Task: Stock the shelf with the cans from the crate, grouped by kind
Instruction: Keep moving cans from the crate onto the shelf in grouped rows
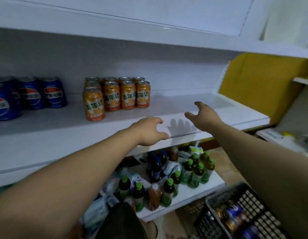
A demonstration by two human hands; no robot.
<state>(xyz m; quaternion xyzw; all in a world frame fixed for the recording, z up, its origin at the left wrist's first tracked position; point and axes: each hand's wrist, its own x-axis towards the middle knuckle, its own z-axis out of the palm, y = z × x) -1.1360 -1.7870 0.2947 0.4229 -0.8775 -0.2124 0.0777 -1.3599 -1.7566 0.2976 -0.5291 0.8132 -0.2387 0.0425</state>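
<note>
Toward the shelf's point(167, 104) right edge, start the next kind, refilling empty, spread-fingered left hand point(149, 131) and right hand point(205, 116) from crate point(253, 200).

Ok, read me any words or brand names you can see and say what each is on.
"美年达": the orange cans on the shelf.
"事可乐", first character unclear: the blue cans.
Green-capped bottles below: labels too blurred to read.
Cans in the crate: too blurred to read.
</note>
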